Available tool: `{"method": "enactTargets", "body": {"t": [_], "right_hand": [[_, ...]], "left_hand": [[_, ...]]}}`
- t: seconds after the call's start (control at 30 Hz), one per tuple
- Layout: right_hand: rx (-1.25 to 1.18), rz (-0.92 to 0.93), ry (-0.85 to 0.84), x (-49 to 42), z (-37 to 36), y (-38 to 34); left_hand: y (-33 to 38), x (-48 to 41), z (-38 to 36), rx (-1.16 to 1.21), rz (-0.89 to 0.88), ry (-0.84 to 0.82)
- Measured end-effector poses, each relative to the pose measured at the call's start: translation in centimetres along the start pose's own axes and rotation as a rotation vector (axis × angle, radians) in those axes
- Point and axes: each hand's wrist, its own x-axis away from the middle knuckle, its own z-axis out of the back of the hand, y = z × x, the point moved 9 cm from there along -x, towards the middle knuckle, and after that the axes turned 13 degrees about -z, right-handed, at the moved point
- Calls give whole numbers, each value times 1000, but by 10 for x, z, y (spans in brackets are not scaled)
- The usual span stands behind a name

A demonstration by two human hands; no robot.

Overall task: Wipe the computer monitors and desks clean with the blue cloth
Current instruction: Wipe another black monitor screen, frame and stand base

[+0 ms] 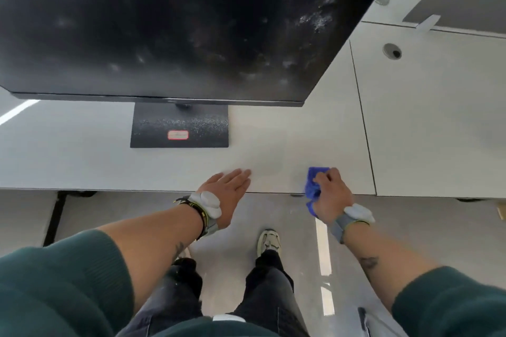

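Note:
A large black monitor (169, 22) with pale smudges on its screen fills the upper left. Its dark, dusty base (179, 128) stands on the white desk (82, 156). My right hand (332, 194) grips a bunched blue cloth (313, 186) at the desk's front edge, right of the base. My left hand (230, 186) lies flat with straight fingers on the desk near that same edge, palm down, holding nothing.
A seam (361, 117) separates this desk from a neighbouring white desk (438, 131) with a round cable hole (392, 50). A grey partition (465, 0) stands at the top right. Below the edge are the pale floor, my legs and a shoe (269, 241).

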Motion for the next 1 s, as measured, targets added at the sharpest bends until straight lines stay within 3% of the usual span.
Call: {"method": "enactTargets", "body": {"t": [0.07, 0.1, 0.23, 0.33, 0.4, 0.57, 0.63, 0.67, 0.87, 0.93, 1.0], "right_hand": [[23, -256, 53, 5, -2, -19], [41, -247, 26, 8, -10, -47], [70, 57, -104, 33, -51, -182], [64, 181, -140, 45, -74, -209], [47, 175, -106, 42, -66, -176], [-82, -574, 87, 5, 12, 49], [-86, -677, 104, -1, 20, 67], [-82, -635, 103, -4, 21, 56], [93, 215, -124, 34, -43, -118], [156, 273, -94, 27, -29, -78], [106, 188, -16, 10, 1, -2]], "left_hand": [[-17, 16, -7, -27, -60, -19], [-25, 27, -9, -28, -65, -28], [-52, 53, -16, -18, -40, 23], [-63, 64, -22, -35, -18, 72], [-61, 66, -23, -44, -14, 71], [-42, 44, -21, -39, 56, 116], [-37, 34, -14, -47, 61, 128], [-29, 24, -9, -44, 70, 131], [6, -13, 16, 20, 166, 185], [21, -33, 27, 39, 184, 190], [35, -48, 30, 36, 192, 153]]}}
